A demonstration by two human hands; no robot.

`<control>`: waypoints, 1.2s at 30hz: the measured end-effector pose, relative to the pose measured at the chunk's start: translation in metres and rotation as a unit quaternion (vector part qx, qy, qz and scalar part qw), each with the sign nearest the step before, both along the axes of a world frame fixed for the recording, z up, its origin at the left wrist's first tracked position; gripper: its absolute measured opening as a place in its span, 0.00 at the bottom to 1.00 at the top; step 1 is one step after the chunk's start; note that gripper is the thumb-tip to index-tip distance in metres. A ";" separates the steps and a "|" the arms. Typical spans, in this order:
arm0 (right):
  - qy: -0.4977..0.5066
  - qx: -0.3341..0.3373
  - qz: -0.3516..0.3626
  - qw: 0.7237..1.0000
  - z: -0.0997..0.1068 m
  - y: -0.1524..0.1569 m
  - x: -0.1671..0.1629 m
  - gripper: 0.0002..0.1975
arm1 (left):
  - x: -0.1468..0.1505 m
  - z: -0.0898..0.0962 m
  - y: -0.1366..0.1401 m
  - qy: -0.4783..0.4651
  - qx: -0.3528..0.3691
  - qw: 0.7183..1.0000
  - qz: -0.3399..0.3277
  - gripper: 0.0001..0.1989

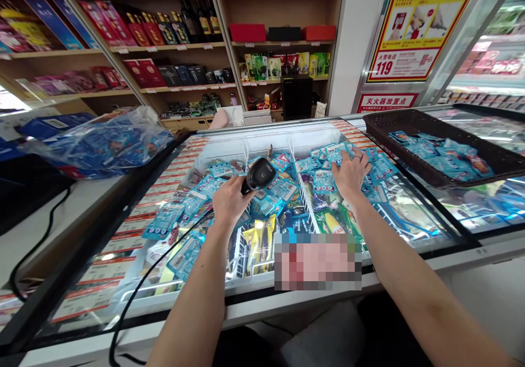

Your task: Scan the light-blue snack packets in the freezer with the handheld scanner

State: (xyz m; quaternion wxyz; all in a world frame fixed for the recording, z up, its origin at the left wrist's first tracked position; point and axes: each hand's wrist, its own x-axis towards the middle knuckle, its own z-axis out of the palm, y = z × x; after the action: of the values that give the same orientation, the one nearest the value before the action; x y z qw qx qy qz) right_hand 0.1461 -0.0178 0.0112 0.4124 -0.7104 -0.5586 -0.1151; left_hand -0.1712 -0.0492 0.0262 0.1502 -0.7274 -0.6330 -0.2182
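Observation:
My left hand [229,200] is closed around the handle of a black barcode scanner [261,174], whose head points away from me over the freezer. A black cord trails from it down to the lower left. My right hand [351,173], fingers spread, rests on blue snack packets [324,180] strewn over the glass freezer lid [394,222]. No packet shows in its grasp. More blue packets [192,203] lie around and left of the scanner, some with barcodes facing up. Beneath the glass, yellow ice-cream packs [262,236] stand in white wire baskets.
At the right, a dark brown tray [426,123] with several blue packets sits on the freezer. A clear plastic bag [123,143] of blue packets lies on the left counter. Behind stand stocked shelves [172,48] and a black box-shaped case [297,98].

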 end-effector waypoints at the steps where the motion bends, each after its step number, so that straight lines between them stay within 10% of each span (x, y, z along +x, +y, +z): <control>1: -0.021 -0.007 -0.006 1.000 0.000 -0.001 -0.001 0.20 | 0.000 0.000 0.000 0.002 0.001 1.000 0.005 0.17; 16: -0.155 -0.020 0.159 0.975 -0.008 0.002 -0.019 0.18 | -0.003 -0.002 0.002 0.004 -0.003 1.000 0.013 0.18; 26: -0.251 -0.098 0.486 0.831 -0.011 -0.009 -0.047 0.20 | 0.000 -0.002 0.001 0.024 -0.010 1.000 -0.007 0.17; 36: -0.226 -0.091 0.436 0.866 -0.011 -0.008 -0.047 0.15 | 0.001 -0.004 0.001 0.029 -0.007 0.999 -0.012 0.17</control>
State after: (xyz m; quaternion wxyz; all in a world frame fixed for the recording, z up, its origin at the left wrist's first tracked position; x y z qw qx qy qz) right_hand 0.0989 -0.0261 0.0006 0.2165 -0.3830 -0.8975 -0.0293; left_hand -0.1703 -0.0479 0.0226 0.1614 -0.7421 -0.6209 -0.1943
